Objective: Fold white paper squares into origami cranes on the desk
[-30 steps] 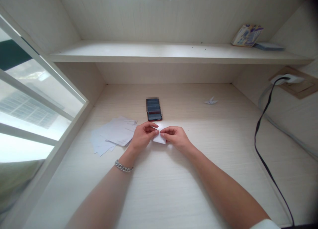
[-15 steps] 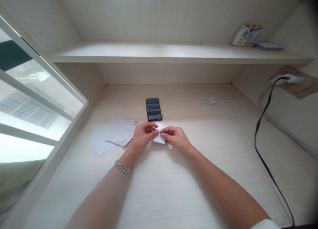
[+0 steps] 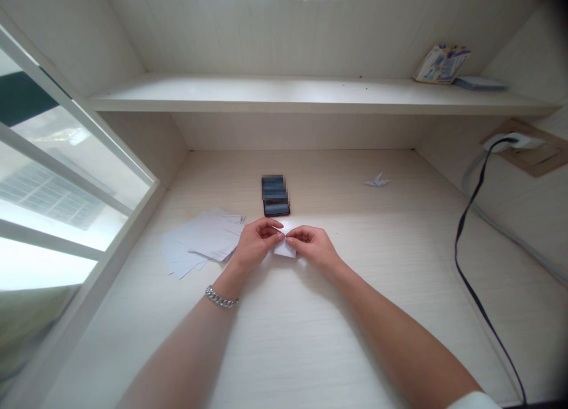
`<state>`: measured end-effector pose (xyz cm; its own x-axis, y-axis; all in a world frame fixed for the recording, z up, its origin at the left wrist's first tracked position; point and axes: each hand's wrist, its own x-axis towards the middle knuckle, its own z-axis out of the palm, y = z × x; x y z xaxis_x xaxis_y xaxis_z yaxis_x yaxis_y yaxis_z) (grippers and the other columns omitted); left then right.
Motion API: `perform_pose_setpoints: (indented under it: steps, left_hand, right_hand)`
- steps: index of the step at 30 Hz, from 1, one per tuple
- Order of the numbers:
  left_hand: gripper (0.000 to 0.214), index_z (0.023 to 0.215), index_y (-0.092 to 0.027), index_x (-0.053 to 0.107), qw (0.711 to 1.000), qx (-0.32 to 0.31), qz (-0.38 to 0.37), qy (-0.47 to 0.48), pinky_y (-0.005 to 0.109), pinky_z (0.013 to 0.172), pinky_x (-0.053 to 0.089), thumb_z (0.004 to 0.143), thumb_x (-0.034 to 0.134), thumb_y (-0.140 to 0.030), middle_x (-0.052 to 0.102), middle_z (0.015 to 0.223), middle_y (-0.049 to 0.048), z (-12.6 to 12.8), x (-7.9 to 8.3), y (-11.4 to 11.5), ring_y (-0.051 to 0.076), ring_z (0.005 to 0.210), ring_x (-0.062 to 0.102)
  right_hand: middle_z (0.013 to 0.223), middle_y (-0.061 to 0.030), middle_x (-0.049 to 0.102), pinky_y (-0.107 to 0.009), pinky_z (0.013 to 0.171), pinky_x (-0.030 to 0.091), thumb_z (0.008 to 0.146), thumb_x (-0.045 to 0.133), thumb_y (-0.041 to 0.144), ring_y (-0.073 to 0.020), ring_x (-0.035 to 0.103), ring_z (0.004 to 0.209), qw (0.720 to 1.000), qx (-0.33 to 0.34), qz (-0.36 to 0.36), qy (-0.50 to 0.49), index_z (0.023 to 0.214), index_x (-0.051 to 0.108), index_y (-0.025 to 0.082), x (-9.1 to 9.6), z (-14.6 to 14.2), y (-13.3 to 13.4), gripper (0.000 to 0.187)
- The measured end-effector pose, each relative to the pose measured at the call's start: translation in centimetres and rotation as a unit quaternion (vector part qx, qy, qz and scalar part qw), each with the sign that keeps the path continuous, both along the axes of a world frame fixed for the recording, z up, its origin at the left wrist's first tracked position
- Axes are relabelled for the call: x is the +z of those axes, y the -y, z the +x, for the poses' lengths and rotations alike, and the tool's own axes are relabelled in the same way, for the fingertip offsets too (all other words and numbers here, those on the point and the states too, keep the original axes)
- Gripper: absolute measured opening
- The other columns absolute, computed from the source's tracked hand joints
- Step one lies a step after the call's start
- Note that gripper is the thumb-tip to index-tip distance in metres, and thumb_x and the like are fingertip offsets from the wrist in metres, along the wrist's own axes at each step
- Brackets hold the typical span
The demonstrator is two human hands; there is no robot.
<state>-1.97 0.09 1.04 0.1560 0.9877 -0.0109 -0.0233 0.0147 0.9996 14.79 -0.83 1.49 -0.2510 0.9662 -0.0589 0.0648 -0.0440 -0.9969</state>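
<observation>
Pretty bright overall, with blown-out glare at the barred opening [image 3: 44, 270] way left of the phone [image 3: 276, 196]. Soft shadows under the left hand [image 3: 257, 240] and right hand [image 3: 314, 244], just nearer than the phone. Far right of it, corners go dark and smeary.

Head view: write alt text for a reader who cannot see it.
A person's left grip and right grip, both bare hands, hold a small piece of white paper over a pale desk, in front of a dark phone. White sheets lie in a loose pile to the left, and a small folded paper figure sits farther back to the right.
</observation>
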Motion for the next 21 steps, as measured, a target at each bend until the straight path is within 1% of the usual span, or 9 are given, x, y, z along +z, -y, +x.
perform_pose_setpoints:
  steps: [7, 13, 21]
  left_hand:
    - [0.028, 0.087, -0.014, 0.063, 1.000, -0.003, -0.003, 0.005, 0.023, 0.057, 0.045, 0.064, 0.072, -0.028, 0.066, 0.069, 0.0040, -0.06, -0.24, -0.01, 0.013, 0.062, 0.060]
    - [0.027, 0.086, -0.014, 0.063, 1.000, -0.006, -0.007, 0.008, 0.023, 0.056, 0.044, 0.064, 0.072, -0.028, 0.066, 0.067, 0.0035, -0.04, -0.07, 0.03, 0.013, 0.060, 0.059]
    - [0.025, 0.085, -0.014, 0.063, 1.000, -0.009, -0.012, 0.016, 0.022, 0.055, 0.043, 0.064, 0.071, -0.026, 0.066, 0.067, 0.0033, -0.05, -0.10, -0.03, 0.012, 0.059, 0.058]
  right_hand:
    - [0.066, -0.0021, 0.062, -0.025, 0.051, 0.042, 0.069, 0.065, 0.035, -0.0115, 0.053, 0.053, 1.000, 0.007, -0.005, -0.004, 0.080, 0.065, 0.015, -0.11, 0.03, -0.08, 0.022]
    - [0.067, -0.0021, 0.063, -0.025, 0.051, 0.042, 0.069, 0.067, 0.036, -0.0116, 0.054, 0.054, 1.000, 0.008, -0.013, -0.016, 0.082, 0.064, 0.015, -0.04, 0.00, -0.04, 0.025]
    - [0.066, -0.0018, 0.062, -0.023, 0.049, 0.041, 0.070, 0.065, 0.030, -0.0103, 0.053, 0.053, 1.000, 0.015, -0.006, -0.015, 0.082, 0.065, 0.014, -0.18, 0.03, -0.14, 0.020]
